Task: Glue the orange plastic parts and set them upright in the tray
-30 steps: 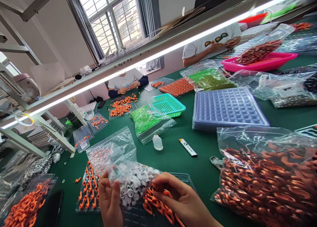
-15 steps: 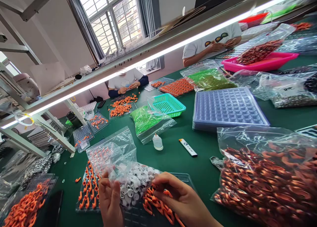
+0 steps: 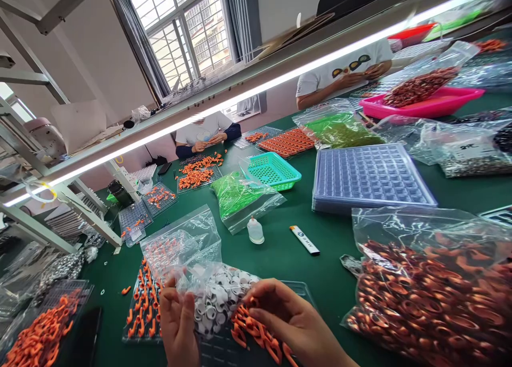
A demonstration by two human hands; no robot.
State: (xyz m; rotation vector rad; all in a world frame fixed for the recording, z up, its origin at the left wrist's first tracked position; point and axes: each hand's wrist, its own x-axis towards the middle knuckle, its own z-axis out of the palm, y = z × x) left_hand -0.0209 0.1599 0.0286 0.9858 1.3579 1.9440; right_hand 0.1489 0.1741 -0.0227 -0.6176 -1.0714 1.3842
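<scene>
A clear plastic bag of white and grey ring-like parts (image 3: 216,300) hangs between my hands at the lower centre. My left hand (image 3: 179,321) grips the bag's left side with bent fingers and thumb. On the bag's right edge, my right hand (image 3: 282,313) is closed, thumb near the fingertips; a small orange piece shows at its fingers. Beneath the hands, orange hook-shaped parts (image 3: 258,332) lie heaped on a tray. More orange parts stand in rows on a clear tray (image 3: 142,308) left of my left hand, with another clear bag (image 3: 184,239) behind it.
A large bag of brown-orange parts (image 3: 432,297) lies at right. Farther back are stacked clear trays (image 3: 372,177), a turquoise basket (image 3: 276,169), a bag of green parts (image 3: 240,196), a small bottle (image 3: 255,231) and a lighter (image 3: 304,240). Two people sit across the table.
</scene>
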